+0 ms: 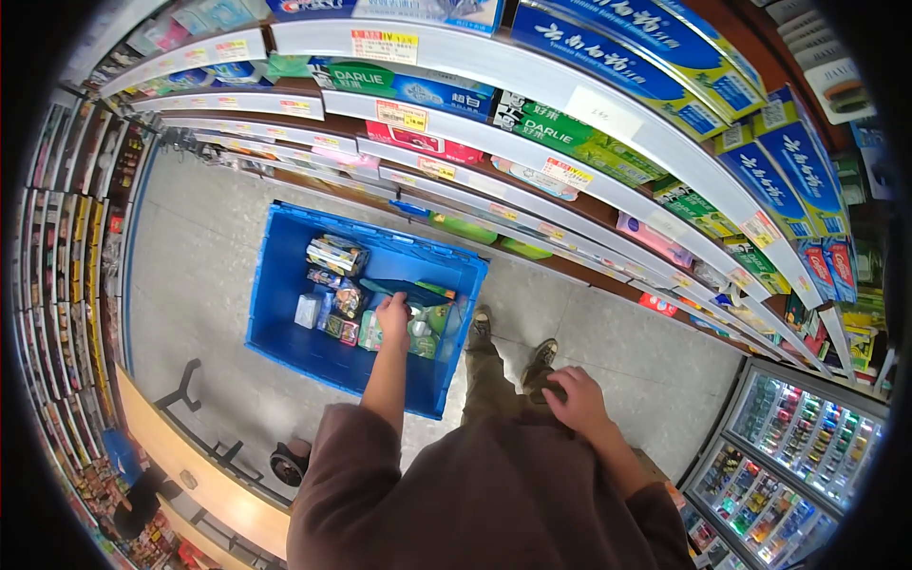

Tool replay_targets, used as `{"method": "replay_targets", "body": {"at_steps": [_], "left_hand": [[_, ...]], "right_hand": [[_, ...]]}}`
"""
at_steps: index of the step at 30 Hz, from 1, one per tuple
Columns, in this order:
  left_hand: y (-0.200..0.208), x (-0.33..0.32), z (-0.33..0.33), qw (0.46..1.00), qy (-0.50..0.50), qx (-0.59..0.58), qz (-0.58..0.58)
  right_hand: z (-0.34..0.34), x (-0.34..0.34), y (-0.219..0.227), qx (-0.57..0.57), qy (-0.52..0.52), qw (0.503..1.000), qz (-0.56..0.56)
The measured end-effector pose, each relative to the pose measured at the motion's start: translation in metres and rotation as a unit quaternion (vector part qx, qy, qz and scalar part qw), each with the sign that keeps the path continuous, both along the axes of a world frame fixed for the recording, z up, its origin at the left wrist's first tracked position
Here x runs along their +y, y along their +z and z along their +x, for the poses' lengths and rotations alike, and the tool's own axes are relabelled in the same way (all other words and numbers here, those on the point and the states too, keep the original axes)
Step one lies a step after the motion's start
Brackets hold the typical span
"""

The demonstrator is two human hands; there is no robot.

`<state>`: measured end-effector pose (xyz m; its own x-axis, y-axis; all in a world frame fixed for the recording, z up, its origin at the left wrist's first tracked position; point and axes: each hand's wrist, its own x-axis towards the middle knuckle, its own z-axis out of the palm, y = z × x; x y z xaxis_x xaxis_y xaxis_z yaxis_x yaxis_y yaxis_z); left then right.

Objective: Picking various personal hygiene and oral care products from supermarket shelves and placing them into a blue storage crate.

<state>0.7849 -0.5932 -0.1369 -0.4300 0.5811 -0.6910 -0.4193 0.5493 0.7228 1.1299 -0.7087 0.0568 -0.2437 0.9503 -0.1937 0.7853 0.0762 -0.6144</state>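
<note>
My right hand (577, 401) rests on my thigh, fingers loosely curled and empty. My left hand (392, 313) is down in the blue crate (285, 337) on the floor, fingers closing on a green package (429, 319) among small packets. Beyond, green and blue boxes (570, 133) line shelves with yellow price tags (384, 45).

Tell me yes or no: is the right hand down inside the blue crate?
No, the right hand rests on the person's own thigh, apart from the blue crate, while the left hand reaches among the packaged goods inside it.
</note>
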Motion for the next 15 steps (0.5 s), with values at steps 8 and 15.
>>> {"method": "replay_targets", "body": {"at_steps": [8, 15], "left_hand": [[0.222, 0.007, 0.061, 0.977, -0.175, -0.068, 0.105], [0.267, -0.007, 0.151, 0.924, -0.264, -0.211, 0.18]], "right_hand": [[-0.043, 0.073, 0.04, 0.043, 0.038, 0.991, 0.12], [0.026, 0.066, 0.042, 0.053, -0.049, 0.969, 0.235]]}}
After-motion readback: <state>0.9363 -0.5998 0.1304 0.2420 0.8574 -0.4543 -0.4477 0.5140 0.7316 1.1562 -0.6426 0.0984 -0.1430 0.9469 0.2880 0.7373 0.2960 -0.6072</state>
